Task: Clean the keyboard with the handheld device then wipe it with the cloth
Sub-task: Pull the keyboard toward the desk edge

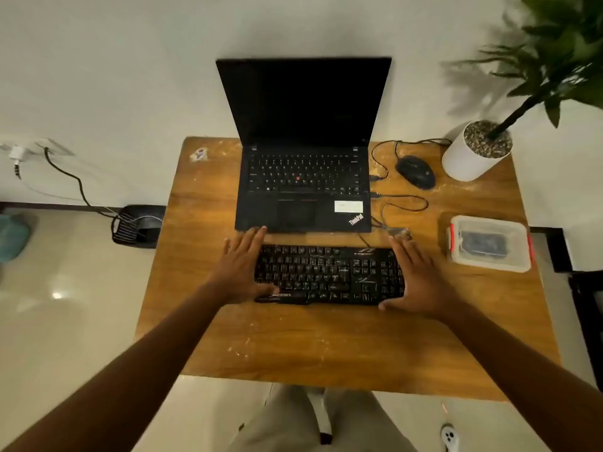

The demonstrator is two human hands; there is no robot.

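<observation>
A black keyboard (329,275) with pale streaks on its keys lies on the wooden table (326,340), just in front of an open laptop. My left hand (243,267) lies flat against the keyboard's left end, its thumb along the front edge. Against the right end rests my right hand (416,277), fingers straight, thumb at the front corner. Neither hand holds anything. A clear lidded box (489,243) with red clips sits to the right, with a dark object inside that I cannot identify. No cloth shows in view.
A black laptop (303,187) stands open behind the keyboard. A wired mouse (415,171), loose cables and a white potted plant (473,151) fill the back right. On the floor at left sits a small black device (138,225), plugged into the wall.
</observation>
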